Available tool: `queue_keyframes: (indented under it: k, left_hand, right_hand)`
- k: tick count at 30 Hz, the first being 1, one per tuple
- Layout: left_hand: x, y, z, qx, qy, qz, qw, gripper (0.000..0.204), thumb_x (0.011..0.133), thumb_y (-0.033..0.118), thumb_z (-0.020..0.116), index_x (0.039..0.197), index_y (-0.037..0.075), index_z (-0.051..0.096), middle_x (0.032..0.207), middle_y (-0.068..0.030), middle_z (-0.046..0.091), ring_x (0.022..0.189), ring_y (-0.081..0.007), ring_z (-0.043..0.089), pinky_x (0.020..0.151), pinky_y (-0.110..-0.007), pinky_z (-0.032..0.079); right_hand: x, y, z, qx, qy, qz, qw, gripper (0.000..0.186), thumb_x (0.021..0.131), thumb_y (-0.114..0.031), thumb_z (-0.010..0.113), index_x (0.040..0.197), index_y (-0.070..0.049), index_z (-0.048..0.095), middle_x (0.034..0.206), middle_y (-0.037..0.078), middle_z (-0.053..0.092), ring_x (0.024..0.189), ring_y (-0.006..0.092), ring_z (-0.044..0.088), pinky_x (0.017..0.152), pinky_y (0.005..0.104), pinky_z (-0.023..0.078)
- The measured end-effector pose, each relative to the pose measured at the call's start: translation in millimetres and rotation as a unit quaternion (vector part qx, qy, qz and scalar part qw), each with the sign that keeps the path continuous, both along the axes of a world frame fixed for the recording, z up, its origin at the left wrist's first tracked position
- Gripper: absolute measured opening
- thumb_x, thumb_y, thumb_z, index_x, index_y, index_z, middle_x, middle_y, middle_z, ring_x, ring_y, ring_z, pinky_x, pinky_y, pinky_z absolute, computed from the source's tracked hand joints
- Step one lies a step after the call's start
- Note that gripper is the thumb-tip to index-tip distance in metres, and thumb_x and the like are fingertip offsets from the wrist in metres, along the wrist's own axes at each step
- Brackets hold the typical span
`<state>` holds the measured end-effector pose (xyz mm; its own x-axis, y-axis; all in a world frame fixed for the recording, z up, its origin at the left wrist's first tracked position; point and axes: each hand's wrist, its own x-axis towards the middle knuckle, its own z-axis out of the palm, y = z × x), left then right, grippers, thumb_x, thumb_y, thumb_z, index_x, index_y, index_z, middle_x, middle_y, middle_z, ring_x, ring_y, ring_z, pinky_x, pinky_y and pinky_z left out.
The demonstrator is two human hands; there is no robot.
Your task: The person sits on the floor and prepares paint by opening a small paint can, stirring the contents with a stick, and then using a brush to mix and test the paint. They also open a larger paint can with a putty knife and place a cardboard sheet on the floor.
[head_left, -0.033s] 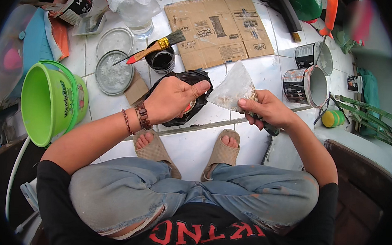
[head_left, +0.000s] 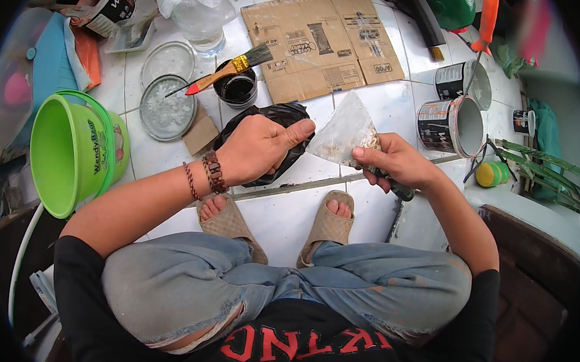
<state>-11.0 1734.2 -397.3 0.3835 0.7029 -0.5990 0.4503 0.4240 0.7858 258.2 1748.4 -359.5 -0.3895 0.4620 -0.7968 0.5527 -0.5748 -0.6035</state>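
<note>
My right hand (head_left: 392, 162) grips a putty knife (head_left: 343, 132) near the base of its wide triangular blade. The blade is pale grey with brownish stains, and its dark handle end sticks out below my palm. Opposite the blade's left corner is my left hand (head_left: 265, 146), fingers curled and thumb stretched toward the knife; whatever those fingers hold is hidden. Beneath that hand lies a crumpled black plastic bag (head_left: 293, 115). Just beyond it stands a tub of black paint (head_left: 237, 88), with a wooden-handled paintbrush (head_left: 234, 70) resting across its top.
A flattened cardboard sheet (head_left: 321, 47) lies ahead on white tiles. Two round lids (head_left: 168, 107) and a green bucket (head_left: 62, 154) are on the left. Paint buckets (head_left: 436, 127) lie tipped at the right, near a yellow-green roll (head_left: 491, 175). A water-filled bag (head_left: 194, 9) stands far left.
My left hand has shifted very slightly. A bit of red that showed below its fingers is now covered. The right hand and putty knife stay nearly still.
</note>
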Motion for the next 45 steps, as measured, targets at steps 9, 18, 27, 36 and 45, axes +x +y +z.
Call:
queue_keyframes:
  k: [9, 18, 27, 36, 45]
  left_hand:
    - [25, 15, 5, 0.066, -0.088, 0.035, 0.993, 0.042, 0.095, 0.031, 0.057, 0.073, -0.004, 0.062, 0.050, -0.0069, 0.056, 0.044, -0.0144, 0.056, 0.046, -0.032, 0.043]
    - [-26, 3, -60, 0.359, 0.099, -0.060, 0.926, 0.023, 0.079, 0.018, 0.071, 0.091, 0.000, 0.062, 0.080, -0.0145, 0.060, 0.076, -0.0264, 0.059, 0.067, -0.038, 0.046]
    - [-40, -45, -84, 0.502, 0.184, -0.331, 0.778, 0.052, 0.070, 0.021, 0.076, 0.114, 0.000, 0.057, 0.127, -0.0193, 0.051, 0.123, -0.0338, 0.046, 0.106, -0.043, 0.035]
    - [-35, -48, -86, 0.529, 0.217, -0.379, 0.728, 0.054, 0.075, 0.030, 0.068, 0.110, -0.010, 0.060, 0.121, -0.0284, 0.053, 0.121, -0.0412, 0.045, 0.103, -0.046, 0.037]
    - [-27, -41, -77, 0.446, 0.186, -0.390, 0.784, 0.058, 0.069, 0.031, 0.076, 0.105, -0.010, 0.056, 0.116, -0.0271, 0.050, 0.121, -0.0427, 0.044, 0.104, -0.046, 0.037]
  right_hand:
    - [15, 12, -2, -0.069, -0.006, 0.061, 0.996, 0.038, 0.091, -0.042, 0.064, 0.087, -0.005, 0.062, 0.060, 0.000, 0.054, 0.046, 0.0073, 0.051, 0.040, 0.0221, 0.041]
    - [-19, -4, -71, 0.071, -0.060, -0.010, 0.996, 0.036, 0.096, -0.033, 0.057, 0.096, 0.003, 0.055, 0.073, 0.008, 0.062, 0.052, 0.0136, 0.058, 0.048, 0.0293, 0.050]
    - [-40, -12, -79, 0.134, -0.138, 0.061, 0.979, 0.042, 0.094, -0.034, 0.057, 0.095, 0.008, 0.056, 0.074, 0.019, 0.065, 0.059, 0.0274, 0.064, 0.062, 0.0397, 0.052]
    - [-37, 12, -79, 0.029, -0.097, 0.069, 0.992, 0.036, 0.096, -0.032, 0.056, 0.095, 0.004, 0.054, 0.073, 0.011, 0.062, 0.055, 0.0164, 0.061, 0.050, 0.0320, 0.052]
    - [-17, 33, -106, -0.036, -0.034, 0.092, 0.995, 0.050, 0.093, -0.049, 0.059, 0.090, 0.001, 0.056, 0.070, 0.006, 0.058, 0.048, 0.0120, 0.055, 0.045, 0.0278, 0.048]
